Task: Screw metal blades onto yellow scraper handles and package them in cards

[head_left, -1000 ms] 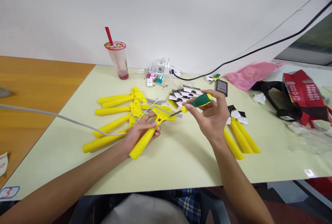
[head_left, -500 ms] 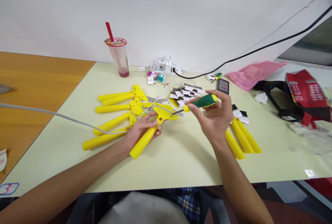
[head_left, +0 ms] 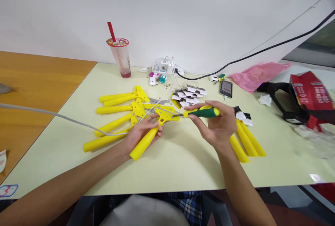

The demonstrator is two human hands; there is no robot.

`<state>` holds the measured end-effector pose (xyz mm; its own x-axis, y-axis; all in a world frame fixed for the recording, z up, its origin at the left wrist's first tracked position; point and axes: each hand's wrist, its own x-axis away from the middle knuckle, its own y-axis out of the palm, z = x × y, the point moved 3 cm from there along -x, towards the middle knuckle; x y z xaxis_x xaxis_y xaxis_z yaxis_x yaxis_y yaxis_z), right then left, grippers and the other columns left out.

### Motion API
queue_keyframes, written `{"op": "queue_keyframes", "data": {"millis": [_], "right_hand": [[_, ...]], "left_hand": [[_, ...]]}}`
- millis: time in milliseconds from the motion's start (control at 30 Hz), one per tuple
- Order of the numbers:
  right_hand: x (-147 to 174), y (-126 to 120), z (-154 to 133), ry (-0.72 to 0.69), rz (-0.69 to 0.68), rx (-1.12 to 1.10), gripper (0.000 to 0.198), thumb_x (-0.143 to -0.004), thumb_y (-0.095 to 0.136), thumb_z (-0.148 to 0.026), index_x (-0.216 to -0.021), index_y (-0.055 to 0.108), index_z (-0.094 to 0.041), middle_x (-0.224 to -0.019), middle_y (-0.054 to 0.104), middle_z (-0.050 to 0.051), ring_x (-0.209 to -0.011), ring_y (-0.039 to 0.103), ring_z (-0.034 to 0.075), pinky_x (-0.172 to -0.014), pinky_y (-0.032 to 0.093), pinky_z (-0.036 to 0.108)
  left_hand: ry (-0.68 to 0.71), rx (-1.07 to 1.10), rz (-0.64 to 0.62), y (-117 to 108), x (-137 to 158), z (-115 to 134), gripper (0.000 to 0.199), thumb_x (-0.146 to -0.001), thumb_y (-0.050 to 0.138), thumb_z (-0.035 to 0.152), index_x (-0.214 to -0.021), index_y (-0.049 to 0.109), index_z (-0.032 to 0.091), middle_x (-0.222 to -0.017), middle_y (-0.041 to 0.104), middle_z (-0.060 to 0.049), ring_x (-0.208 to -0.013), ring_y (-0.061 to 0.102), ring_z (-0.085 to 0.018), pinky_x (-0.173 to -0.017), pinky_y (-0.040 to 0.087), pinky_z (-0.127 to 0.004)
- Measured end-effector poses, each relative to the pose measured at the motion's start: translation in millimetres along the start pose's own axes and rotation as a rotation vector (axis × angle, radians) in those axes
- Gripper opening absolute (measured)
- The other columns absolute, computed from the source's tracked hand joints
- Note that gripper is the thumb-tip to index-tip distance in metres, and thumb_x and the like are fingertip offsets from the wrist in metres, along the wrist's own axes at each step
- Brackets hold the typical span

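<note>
My left hand [head_left: 143, 131] is wrapped round a yellow plastic scraper [head_left: 146, 141], just below its head, with the handle slanting down towards me. A metal blade lies along the scraper's far edge. In my right hand [head_left: 220, 124] is a green and yellow screwdriver [head_left: 202, 112], held nearly level. Its tip touches a screw at the right end of the scraper's head. More yellow scrapers [head_left: 120, 97] lie to the left of my left hand, some with blades showing. A thin white cable [head_left: 115, 134] passes by my left wrist.
Black-and-white cardboard sleeves [head_left: 190, 95] lie behind the scraper. Yellow handles [head_left: 246, 137] rest at right, near a phone [head_left: 226, 88]. A plastic cup [head_left: 121, 58] with a red straw stands at the back beside a power strip [head_left: 163, 66]. A pink bag [head_left: 255, 75] lies back right.
The screwdriver's handle has dropped from a slant to nearly level, and my right hand has lowered and turned slightly with it. My left hand and the scraper have barely moved.
</note>
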<state>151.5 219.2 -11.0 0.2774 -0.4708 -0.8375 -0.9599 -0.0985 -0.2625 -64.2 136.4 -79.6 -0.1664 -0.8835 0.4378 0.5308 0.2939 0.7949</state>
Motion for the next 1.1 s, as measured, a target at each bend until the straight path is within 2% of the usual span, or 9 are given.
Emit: {"op": "queue_keyframes", "data": {"millis": [167, 267, 367, 467, 733, 900, 1100], "right_hand": [[0.0, 3.6, -15.7, -0.156, -0.149, 0.034, 0.078, -0.084, 0.082, 0.001, -0.15, 0.058, -0.033, -0.116, 0.084, 0.008, -0.105, 0.084, 0.031, -0.085, 0.073, 0.049], [0.1, 8.7, -24.2, -0.192, -0.252, 0.056, 0.082, -0.086, 0.075, 0.004, -0.155, 0.052, -0.033, -0.119, 0.084, 0.009, -0.114, 0.082, 0.03, -0.087, 0.074, 0.047], [1.8, 13.2, -27.3, -0.204, -0.292, 0.032, 0.08, -0.088, 0.071, 0.006, -0.155, 0.049, -0.033, -0.118, 0.084, 0.008, -0.118, 0.08, 0.03, -0.088, 0.074, 0.048], [3.6, 15.4, -27.8, -0.21, -0.258, -0.009, 0.075, -0.088, 0.069, 0.007, -0.149, 0.052, -0.032, -0.118, 0.083, 0.009, -0.119, 0.08, 0.031, -0.09, 0.073, 0.051], [4.3, 7.7, -19.4, -0.13, 0.024, -0.071, 0.063, -0.085, 0.079, 0.003, -0.136, 0.059, -0.027, -0.109, 0.081, 0.007, -0.101, 0.083, 0.032, -0.087, 0.073, 0.058], [4.6, 6.9, -15.9, -0.089, 0.047, -0.107, 0.059, -0.084, 0.078, 0.005, -0.134, 0.062, -0.021, -0.107, 0.079, 0.009, -0.098, 0.083, 0.033, -0.083, 0.072, 0.056], [7.3, 9.1, -13.0, -0.056, 0.053, -0.084, 0.057, -0.084, 0.08, 0.003, -0.133, 0.063, -0.022, -0.107, 0.079, 0.008, -0.094, 0.083, 0.031, -0.082, 0.072, 0.056]], "left_hand": [[0.022, 0.055, -0.017, 2.1, 1.3, 5.4, 0.048, -0.08, 0.077, 0.0, -0.121, 0.062, 0.019, -0.107, 0.068, -0.009, -0.074, 0.066, -0.013, -0.068, 0.056, -0.023], [0.045, 0.077, -0.021, 3.7, 2.3, 9.4, 0.048, -0.08, 0.076, -0.001, -0.121, 0.061, 0.018, -0.105, 0.068, -0.008, -0.074, 0.066, -0.013, -0.067, 0.056, -0.024], [0.06, 0.086, 0.0, 4.0, 2.9, 12.5, 0.052, -0.08, 0.075, -0.001, -0.125, 0.059, 0.019, -0.103, 0.067, -0.008, -0.073, 0.066, -0.013, -0.068, 0.057, -0.025], [0.073, 0.075, 0.008, 3.8, 2.9, 14.3, 0.054, -0.08, 0.075, -0.001, -0.127, 0.058, 0.02, -0.102, 0.067, -0.007, -0.073, 0.066, -0.014, -0.067, 0.056, -0.025], [0.097, -0.041, -0.016, 1.4, 1.7, 12.6, 0.054, -0.076, 0.082, 0.001, -0.121, 0.059, 0.02, -0.104, 0.067, -0.006, -0.073, 0.066, -0.013, -0.065, 0.055, -0.024], [0.107, -0.071, -0.037, 3.8, 3.4, 12.2, 0.055, -0.075, 0.085, 0.003, -0.119, 0.059, 0.022, -0.104, 0.066, -0.005, -0.073, 0.066, -0.012, -0.065, 0.055, -0.024], [0.101, -0.097, -0.036, 3.2, 2.8, 11.3, 0.058, -0.073, 0.086, 0.004, -0.12, 0.059, 0.022, -0.104, 0.065, -0.005, -0.072, 0.065, -0.012, -0.065, 0.055, -0.024]]}}
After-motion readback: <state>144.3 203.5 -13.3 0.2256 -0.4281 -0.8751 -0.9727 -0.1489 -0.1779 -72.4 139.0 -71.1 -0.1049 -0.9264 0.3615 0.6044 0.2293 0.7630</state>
